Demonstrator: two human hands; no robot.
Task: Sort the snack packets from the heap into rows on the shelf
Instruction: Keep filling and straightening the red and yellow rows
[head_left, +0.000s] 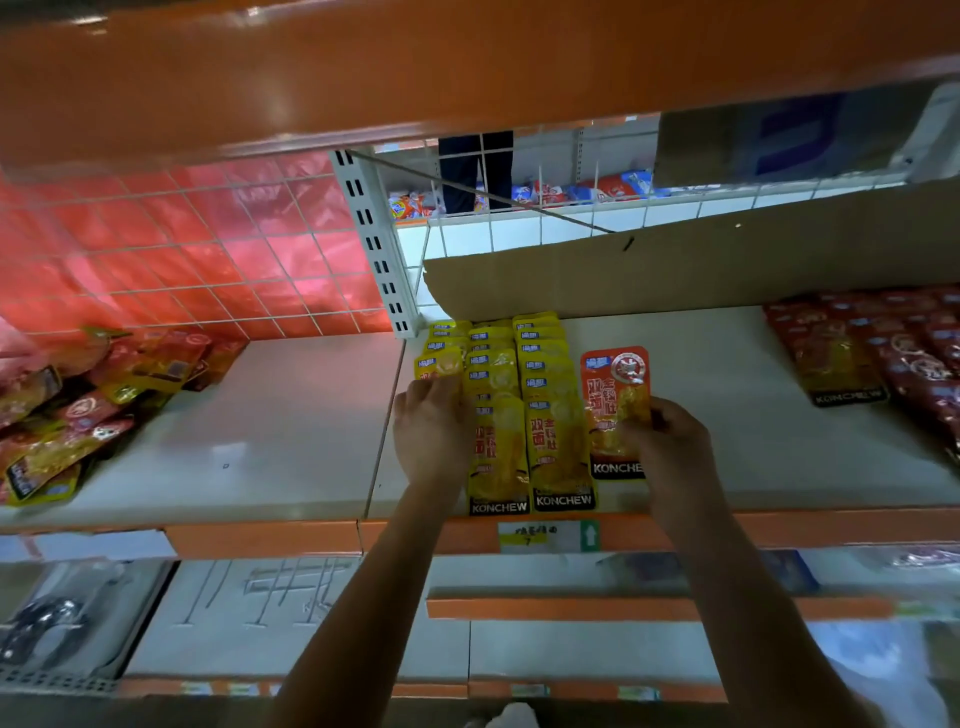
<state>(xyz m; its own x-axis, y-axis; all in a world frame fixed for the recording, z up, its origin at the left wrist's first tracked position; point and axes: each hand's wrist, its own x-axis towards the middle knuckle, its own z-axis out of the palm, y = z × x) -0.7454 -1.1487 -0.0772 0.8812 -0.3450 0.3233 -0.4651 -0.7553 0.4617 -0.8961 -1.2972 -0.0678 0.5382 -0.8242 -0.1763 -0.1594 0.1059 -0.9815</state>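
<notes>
Three yellow rows (524, 395) of overlapped packets lay on the shelf (291, 415), running from its front edge back toward a cardboard sheet (675, 265). The orange packet (615, 395) lay flat just right of the yellow rows. The right hand (670, 441) pinched the packet's lower right edge — thumb on the printed face. The left hand (431, 426) rested on the leftmost yellow row; whether its fingers gripped a packet or only pressed it could not be determined. The heap (78, 405) lay well left of the yellow rows — dark red packets (893, 358) well right.
</notes>
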